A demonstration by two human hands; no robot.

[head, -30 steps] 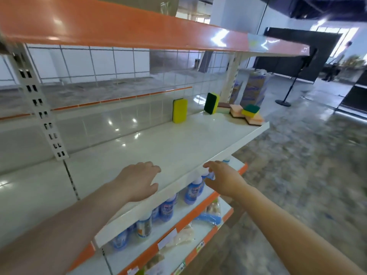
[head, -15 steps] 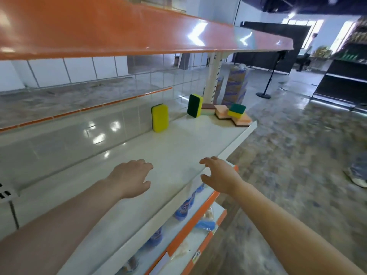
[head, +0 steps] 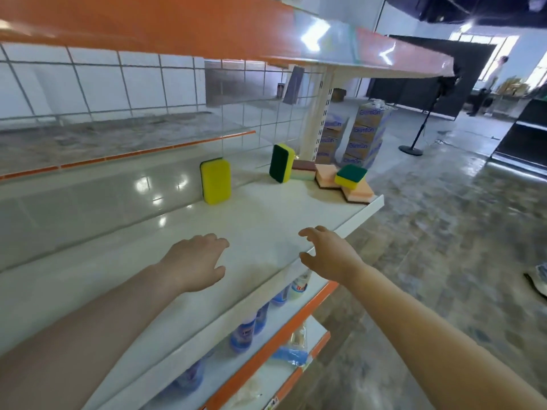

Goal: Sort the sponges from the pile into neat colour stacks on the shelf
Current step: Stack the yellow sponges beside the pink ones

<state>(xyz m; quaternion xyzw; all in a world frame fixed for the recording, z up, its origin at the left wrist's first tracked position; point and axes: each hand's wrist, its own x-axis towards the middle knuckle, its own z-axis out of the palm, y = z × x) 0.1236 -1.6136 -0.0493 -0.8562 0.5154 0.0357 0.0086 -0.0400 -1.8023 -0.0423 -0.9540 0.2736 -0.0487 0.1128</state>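
Nearest the viewer, two bare forearms reach forward over a white shelf (head: 266,214). The left hand (head: 195,261) hovers palm down above the shelf surface, fingers loosely curled, holding nothing. The right hand (head: 328,253) is at the shelf's front edge, fingers spread apart and lightly bent, its grip empty too; whether it touches the edge cannot be told.

Farther along the shelf, a yellow sponge (head: 215,181) stands on end against the back panel, alone. Beyond it a second sponge (head: 281,163), yellow with its green face showing, also stands upright. Just beside that, at the shelf's far end, lies the pile (head: 328,179): pink-orange sponges with brown backing, overlapping loosely, and a green-topped yellow sponge (head: 350,176) resting tilted on them.

The sorting looks barely begun: no colour stack exists yet, and most sponges remain in the pile, well apart from both hands.
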